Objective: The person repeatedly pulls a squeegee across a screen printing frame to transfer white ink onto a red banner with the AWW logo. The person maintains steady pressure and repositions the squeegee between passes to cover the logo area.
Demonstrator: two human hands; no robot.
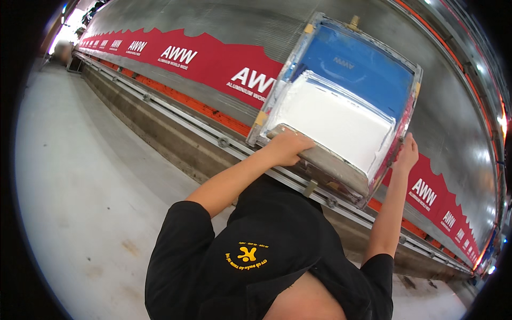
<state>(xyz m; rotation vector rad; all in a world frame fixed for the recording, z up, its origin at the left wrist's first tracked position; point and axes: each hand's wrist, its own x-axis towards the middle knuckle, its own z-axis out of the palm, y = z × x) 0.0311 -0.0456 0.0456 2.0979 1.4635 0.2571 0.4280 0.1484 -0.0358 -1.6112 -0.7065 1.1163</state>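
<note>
A screen-printing frame [266, 106] lies tilted on the long printing table in front of me. Its mesh is blue [357, 64] in the far half. Thick white ink [330, 120] covers much of the near half. My left hand [292, 147] is closed round the left part of a worn wooden squeegee [341, 169], which lies along the near edge of the ink. At the frame's right side, my right hand [407, 153] has its fingers curled on the edge. Its fingertips are partly hidden.
Red printed bands [213, 64] with white lettering run along the grey table surface on both sides of the frame. A metal rail [176, 112] with round stops follows the table's near edge, beside an orange strip [229, 121]. Pale floor [96, 186] lies to my left.
</note>
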